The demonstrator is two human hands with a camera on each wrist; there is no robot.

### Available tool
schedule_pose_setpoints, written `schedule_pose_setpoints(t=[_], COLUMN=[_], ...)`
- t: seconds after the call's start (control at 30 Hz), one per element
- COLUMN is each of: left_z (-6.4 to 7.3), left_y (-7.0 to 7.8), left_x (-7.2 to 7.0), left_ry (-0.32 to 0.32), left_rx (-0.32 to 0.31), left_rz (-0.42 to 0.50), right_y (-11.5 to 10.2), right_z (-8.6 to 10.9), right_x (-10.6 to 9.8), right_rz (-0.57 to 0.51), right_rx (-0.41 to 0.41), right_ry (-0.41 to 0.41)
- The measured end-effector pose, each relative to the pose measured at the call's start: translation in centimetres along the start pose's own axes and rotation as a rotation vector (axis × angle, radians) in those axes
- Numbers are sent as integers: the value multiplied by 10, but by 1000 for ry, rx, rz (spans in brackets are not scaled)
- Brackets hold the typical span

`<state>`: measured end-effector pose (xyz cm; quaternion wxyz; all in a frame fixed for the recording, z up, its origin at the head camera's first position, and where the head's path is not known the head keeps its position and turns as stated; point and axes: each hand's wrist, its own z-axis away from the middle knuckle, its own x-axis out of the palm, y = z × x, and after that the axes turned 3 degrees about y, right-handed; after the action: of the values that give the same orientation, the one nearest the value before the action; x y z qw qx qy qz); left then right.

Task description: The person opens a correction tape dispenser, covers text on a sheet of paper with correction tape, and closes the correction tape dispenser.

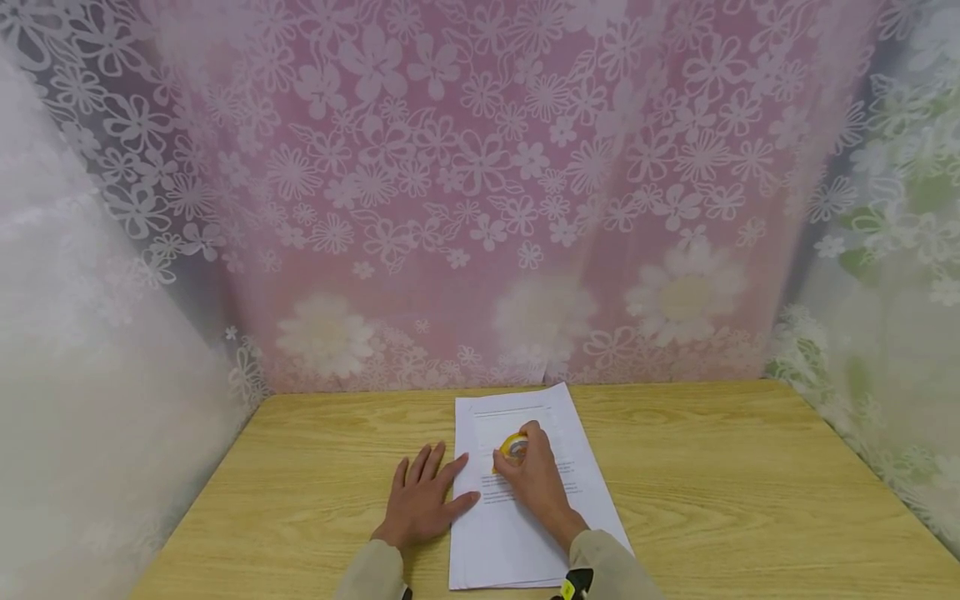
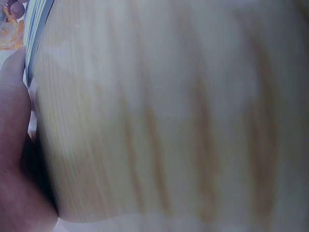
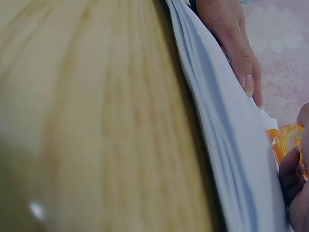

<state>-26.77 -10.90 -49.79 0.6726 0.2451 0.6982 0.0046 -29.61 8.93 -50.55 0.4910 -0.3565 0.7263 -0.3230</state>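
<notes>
A stack of white printed paper (image 1: 480, 542) lies lengthwise on the wooden table, its layered edge showing in the right wrist view. My right hand (image 1: 538, 483) pinches a small yellow-orange correction tape dispenser (image 1: 514, 447) over the upper lines of text. Through its see-through case a round reel shows; its tip is hidden in part by the fingers. My left hand (image 1: 426, 500) lies with spread fingers at the stack's left side, thumb and index fingertip on the paper's edge. In the left wrist view, part of the left hand (image 2: 12, 125) shows at the far left.
The wood-grain table (image 1: 720, 492) stretches to both sides of the paper. Behind it hangs a pink floral curtain (image 1: 465, 208), with pale sheer panels at left and right. A dark band with a yellow tag (image 1: 573, 585) sits at the right sleeve cuff.
</notes>
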Motion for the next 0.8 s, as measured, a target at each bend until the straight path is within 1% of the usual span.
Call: schedule_pose_setpoints(t=[0.17,0.23,0.33,0.43,0.5,0.7,0.8], left_z=[-1,-2,-3,-4,-5,-5,-5], left_y=[-2,-4,-10,-14,-16,-14,-12], left_x=[2,6,12,18,19,18,17], left_ry=[11,11,17,22,31,27,20], left_rx=[10,5,-6,-19,-19,-10,-3], left_rz=[9,7,-5,-16,-21,-10,10], right_y=[4,7,10,11,11,8,7], right_z=[-1,-1,-2,-2,-2,-2,-1], right_x=[0,0,-3,-7,-9,-9,-8], right_rz=[-21,-72,-165,-218,-221,-173,-140], right_rx=[-8,20,82,130,125,74,81], right_ry=[16,13,17,28,23,-46,-48])
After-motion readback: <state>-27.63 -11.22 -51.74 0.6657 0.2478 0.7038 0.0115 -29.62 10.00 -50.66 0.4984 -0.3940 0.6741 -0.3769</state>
